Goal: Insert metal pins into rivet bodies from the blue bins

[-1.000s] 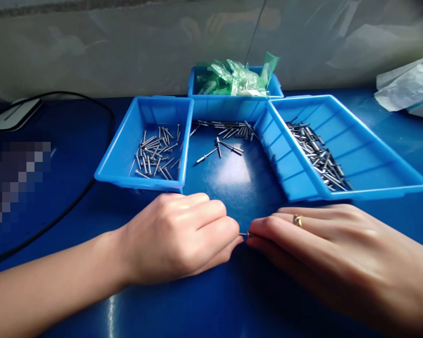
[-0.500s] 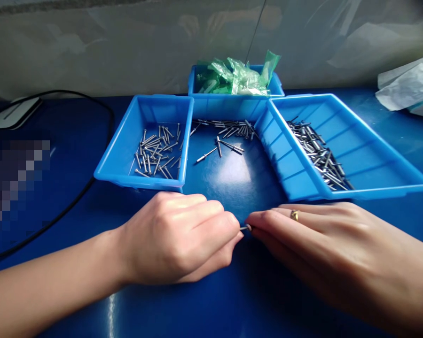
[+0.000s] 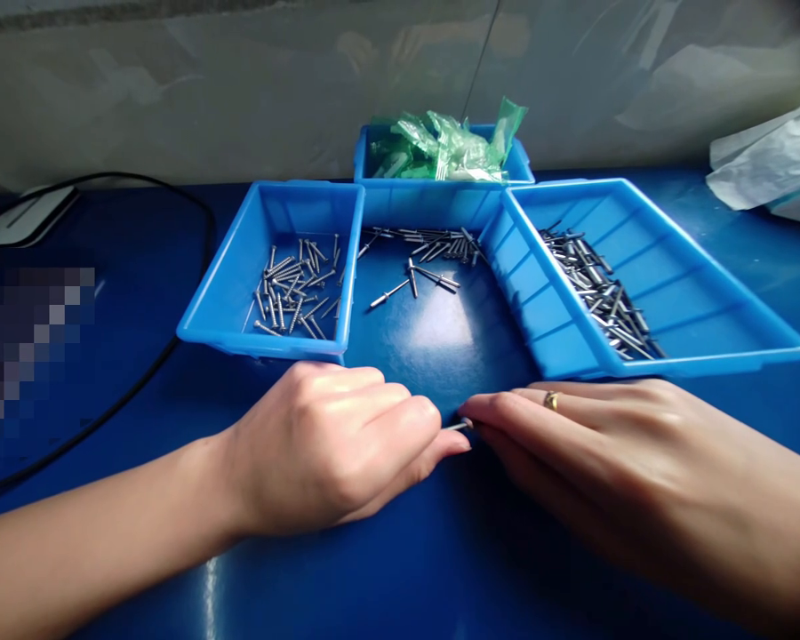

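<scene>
One metal pin [image 3: 457,427] bridges left grip [image 3: 337,449] and right grip [image 3: 613,471].

We see one slim, silvery metal pin [image 3: 455,427], nearly level and rising slightly rightward, bridging the narrow gap between our left hand [image 3: 343,444] and right hand [image 3: 606,471]; our grip hides the rest.

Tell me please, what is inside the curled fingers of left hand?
From the left hand, a thin metal piece shows, reaching toward the right hand. Any part inside the curled fingers is covered, so its full shape cannot be seen.
</scene>
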`<state>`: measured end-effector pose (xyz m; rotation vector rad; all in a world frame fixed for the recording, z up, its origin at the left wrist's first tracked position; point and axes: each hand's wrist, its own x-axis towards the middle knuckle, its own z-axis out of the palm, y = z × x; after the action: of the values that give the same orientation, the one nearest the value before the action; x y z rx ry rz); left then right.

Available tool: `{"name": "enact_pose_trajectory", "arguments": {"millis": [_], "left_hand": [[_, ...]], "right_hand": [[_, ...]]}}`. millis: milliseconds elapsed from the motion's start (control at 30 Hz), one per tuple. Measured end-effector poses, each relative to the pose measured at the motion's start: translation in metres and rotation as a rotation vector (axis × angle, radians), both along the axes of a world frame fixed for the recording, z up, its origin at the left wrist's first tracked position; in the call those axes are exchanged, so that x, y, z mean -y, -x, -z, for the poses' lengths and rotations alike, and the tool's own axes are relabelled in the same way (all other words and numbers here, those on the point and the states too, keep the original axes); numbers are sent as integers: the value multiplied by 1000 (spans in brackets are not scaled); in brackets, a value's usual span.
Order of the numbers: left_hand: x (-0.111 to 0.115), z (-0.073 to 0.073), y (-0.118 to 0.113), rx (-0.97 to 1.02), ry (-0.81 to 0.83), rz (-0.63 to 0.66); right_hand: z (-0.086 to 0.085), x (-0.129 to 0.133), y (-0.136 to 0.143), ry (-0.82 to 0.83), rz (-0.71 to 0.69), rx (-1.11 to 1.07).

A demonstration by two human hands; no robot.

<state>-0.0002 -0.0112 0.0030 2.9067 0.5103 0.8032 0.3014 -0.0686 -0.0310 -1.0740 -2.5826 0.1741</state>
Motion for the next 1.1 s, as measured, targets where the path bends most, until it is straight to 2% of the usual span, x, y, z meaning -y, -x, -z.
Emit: {"name": "enact_pose_trajectory", "arguments": {"millis": [367,700,867,1100], "left_hand": [[-3,2,-2,-23,-16,0],[0,2,-1,-18,-21,7],[-2,3,0,36,27,47],[0,-2,1,44,57,41]], "right_hand": [[-9,9,-1,-9,9,-32],[-37,-10,23,24,-77,-100],[-38,-12,25,44,-133,-92],[-41,-11,29,82,-135,-143]]}}
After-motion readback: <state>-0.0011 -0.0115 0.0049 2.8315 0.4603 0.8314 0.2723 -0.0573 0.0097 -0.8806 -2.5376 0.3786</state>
